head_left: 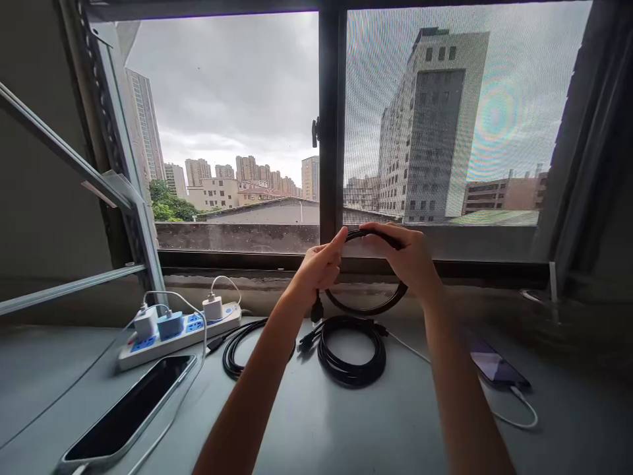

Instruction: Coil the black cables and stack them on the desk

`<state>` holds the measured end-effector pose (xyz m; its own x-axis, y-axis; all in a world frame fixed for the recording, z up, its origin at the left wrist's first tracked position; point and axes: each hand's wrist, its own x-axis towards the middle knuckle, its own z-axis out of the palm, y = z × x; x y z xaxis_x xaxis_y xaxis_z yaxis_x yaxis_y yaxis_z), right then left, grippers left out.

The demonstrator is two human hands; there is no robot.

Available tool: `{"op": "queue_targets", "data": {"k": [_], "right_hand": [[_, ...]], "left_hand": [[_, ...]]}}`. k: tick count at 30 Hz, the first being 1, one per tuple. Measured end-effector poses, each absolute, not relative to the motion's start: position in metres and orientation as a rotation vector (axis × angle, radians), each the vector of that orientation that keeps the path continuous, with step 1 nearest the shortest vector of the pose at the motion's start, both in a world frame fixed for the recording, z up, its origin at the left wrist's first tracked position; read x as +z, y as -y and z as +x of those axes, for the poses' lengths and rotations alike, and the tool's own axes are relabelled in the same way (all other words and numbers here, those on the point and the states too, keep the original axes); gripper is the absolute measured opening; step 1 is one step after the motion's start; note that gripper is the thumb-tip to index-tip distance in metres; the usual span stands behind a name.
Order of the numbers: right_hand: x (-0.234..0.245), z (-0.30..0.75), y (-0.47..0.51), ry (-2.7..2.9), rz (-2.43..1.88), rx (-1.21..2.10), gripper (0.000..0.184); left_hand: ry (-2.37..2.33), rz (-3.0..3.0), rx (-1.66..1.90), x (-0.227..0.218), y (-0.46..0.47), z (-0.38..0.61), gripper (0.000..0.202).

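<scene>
Between my two hands a black cable [368, 310] hangs in a loop above the table, in front of the window sill. My left hand [324, 264] is closed round the left side of the loop, and a dark plug [317, 309] dangles below it. My right hand [403, 254] grips the top right of the loop, fingers pressed together on it. Below, a coiled black cable [352, 376] lies on the table with plugs at both sides. Another black cable coil [230, 359] lies to the left, partly hidden by my left forearm.
A white power strip [182, 340] with chargers stands at the back left. A phone [131, 412] lies in front of it, with a white charging cord. A second phone [497, 363] lies at right, also plugged in. A metal frame [126, 152] rises at left beside the window.
</scene>
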<state>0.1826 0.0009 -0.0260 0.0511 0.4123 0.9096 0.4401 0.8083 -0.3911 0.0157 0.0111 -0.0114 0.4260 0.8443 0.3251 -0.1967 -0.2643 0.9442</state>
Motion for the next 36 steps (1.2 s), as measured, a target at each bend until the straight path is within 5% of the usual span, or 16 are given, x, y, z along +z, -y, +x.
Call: {"op": "queue_targets", "data": {"k": [7,14,36], "right_hand": [[-0.025,0.179,-0.002,1.364,-0.814,-0.126,0.051],[-0.028,0.186,-0.007,1.327,-0.976,-0.271,0.028],[-0.014,0.172,0.029,1.246,-0.95,0.161,0.041]], "left_hand": [[-0.598,1.467,1.216,-0.01,-0.017,0.012,0.059],[-0.515,1.497,1.226,-0.009,-0.017,0.007,0.057],[-0.375,1.344,1.247,-0.006,-0.025,0.001,0.06]]}}
